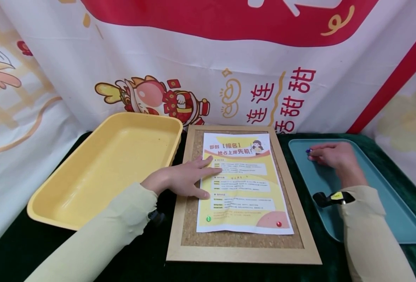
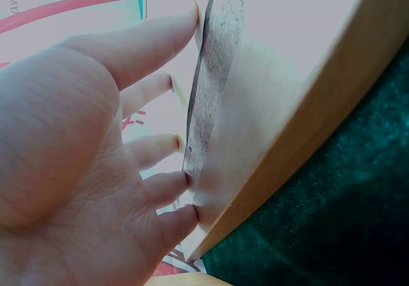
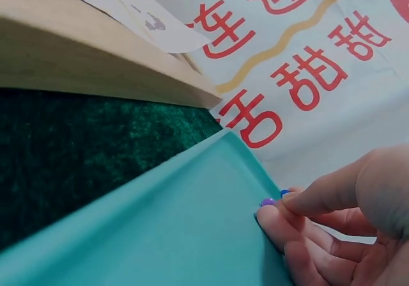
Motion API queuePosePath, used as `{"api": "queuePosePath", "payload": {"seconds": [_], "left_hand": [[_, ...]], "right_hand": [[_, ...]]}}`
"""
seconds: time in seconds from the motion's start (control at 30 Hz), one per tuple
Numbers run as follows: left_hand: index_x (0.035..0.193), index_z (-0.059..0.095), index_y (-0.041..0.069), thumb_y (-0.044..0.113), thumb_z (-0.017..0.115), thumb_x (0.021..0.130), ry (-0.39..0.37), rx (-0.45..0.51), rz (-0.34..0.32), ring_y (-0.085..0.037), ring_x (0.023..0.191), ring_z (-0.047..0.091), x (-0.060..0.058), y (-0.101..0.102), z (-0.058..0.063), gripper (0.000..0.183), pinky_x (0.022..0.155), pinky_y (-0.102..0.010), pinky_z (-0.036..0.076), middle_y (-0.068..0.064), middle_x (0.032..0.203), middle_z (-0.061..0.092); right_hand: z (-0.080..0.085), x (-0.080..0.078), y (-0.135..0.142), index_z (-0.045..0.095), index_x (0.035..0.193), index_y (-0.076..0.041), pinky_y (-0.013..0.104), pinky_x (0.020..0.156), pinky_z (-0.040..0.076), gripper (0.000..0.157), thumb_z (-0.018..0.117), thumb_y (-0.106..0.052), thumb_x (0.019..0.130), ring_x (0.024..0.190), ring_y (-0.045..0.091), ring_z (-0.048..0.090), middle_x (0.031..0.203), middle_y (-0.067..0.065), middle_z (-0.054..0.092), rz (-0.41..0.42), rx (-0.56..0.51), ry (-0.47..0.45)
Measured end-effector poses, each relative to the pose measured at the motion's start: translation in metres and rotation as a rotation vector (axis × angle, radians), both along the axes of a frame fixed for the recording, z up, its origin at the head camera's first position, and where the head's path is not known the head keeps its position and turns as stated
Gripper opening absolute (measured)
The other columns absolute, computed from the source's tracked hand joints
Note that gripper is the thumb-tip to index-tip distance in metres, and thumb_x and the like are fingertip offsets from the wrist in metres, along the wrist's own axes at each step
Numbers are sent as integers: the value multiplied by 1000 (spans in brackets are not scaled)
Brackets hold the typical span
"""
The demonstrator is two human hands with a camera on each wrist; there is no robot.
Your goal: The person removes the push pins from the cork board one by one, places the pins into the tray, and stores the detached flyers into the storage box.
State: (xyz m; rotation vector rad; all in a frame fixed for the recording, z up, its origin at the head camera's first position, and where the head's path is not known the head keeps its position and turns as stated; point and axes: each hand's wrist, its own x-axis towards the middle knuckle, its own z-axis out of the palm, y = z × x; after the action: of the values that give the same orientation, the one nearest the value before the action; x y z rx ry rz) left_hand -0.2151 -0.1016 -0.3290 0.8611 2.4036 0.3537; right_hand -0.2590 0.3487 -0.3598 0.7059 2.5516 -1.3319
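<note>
A printed poster lies on a wood-framed cork board. A green push pin sits at the poster's lower left and a red push pin at its lower right. My left hand spreads its straight fingers over the board's left side, with fingertips on the poster's left edge. My right hand is over the blue tray and pinches small push pins between thumb and fingertips. A purple head and a blue head show there; their points are hidden.
A deep yellow tray stands left of the board, under my left forearm. Dark green cloth covers the table. Behind everything hangs a printed white and red curtain.
</note>
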Motion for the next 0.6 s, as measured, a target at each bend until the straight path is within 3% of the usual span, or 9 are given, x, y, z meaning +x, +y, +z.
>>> {"api": "queuePosePath", "payload": {"seconds": [0.1, 0.37, 0.6], "left_hand": [[170, 28, 31, 43, 69, 103, 0, 0, 0, -33, 168, -8, 0, 0, 1, 79, 134, -59, 9, -5, 181, 0], [170, 28, 32, 43, 68, 103, 1, -4, 2, -33, 168, -8, 0, -3, 0, 79, 135, -58, 9, -5, 181, 0], [170, 28, 32, 44, 68, 103, -3, -1, -1, -34, 168, -7, 0, -2, 0, 78, 134, -59, 9, -5, 181, 0]], "right_hand": [[0, 0, 1, 60, 151, -9, 30, 89, 52, 47, 61, -31, 109, 113, 22, 66, 97, -10, 75, 10, 0, -17], [-4, -2, -1, 57, 153, -6, 37, 93, 47, 51, 59, -33, 110, 119, 30, 58, 118, 6, 73, 30, 19, -54], [-3, 2, 5, 53, 156, -6, 40, 96, 47, 56, 57, -39, 110, 122, 30, 58, 120, 6, 72, 78, 15, -77]]}}
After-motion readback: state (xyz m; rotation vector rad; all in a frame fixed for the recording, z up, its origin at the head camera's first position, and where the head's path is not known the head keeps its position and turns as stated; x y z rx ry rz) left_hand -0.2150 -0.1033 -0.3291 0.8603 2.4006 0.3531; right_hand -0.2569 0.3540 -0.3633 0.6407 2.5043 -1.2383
